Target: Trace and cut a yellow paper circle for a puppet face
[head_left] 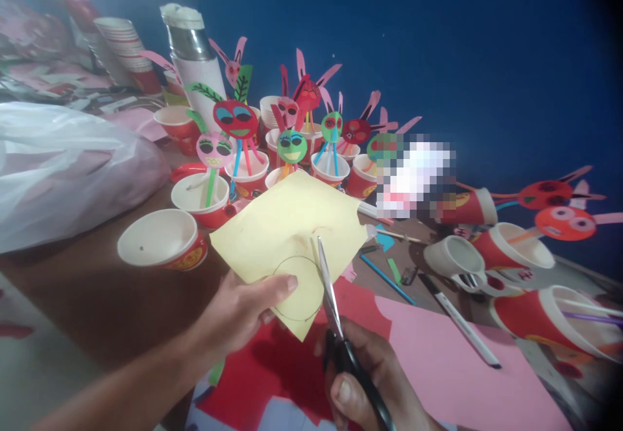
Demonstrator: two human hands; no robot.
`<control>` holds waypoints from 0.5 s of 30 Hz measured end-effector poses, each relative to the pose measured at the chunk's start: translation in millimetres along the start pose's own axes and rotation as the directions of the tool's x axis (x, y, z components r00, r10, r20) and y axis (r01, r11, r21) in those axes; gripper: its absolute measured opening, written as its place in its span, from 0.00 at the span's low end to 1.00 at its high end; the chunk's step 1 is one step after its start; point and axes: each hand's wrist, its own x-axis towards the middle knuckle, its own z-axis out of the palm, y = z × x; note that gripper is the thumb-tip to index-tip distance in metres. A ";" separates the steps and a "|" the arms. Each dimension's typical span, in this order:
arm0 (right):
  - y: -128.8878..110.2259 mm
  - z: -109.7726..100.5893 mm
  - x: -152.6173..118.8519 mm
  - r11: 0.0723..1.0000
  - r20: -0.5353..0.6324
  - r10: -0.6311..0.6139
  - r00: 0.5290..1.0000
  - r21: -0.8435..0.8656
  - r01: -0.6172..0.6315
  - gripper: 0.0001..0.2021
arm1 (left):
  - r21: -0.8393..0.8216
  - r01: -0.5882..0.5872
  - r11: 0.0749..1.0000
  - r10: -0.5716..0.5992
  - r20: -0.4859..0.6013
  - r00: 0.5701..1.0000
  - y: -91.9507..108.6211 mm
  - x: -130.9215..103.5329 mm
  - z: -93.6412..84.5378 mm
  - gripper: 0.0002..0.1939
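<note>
Pinched between the thumb and fingers of my left hand (257, 298) is a sheet of yellow paper (287, 217), tilted up above the table. A circle is drawn in dark line near its lower corner, and my thumb lies on that circle. My right hand (365, 369) is closed around the black handles of a pair of scissors (331, 295). The blades point up and away, lying at the paper's right side beside the drawn circle. Below the paper lie red paper (287, 372) and pink paper (438, 359).
Several paper cups with paper animal faces on straws, such as a green face (292, 147), stand behind. An empty paper cup (156, 239) and a white plastic bag (73, 171) are at left. A marker (460, 320), a mug (452, 259) and tipped cups lie right. A flask (195, 67) stands behind.
</note>
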 end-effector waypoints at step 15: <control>1.2 0.2 0.9 1.000 -0.009 0.023 1.000 0.000 -0.023 0.24 | -0.012 -0.029 1.000 0.029 0.008 1.000 -0.2 0.9 0.5 0.09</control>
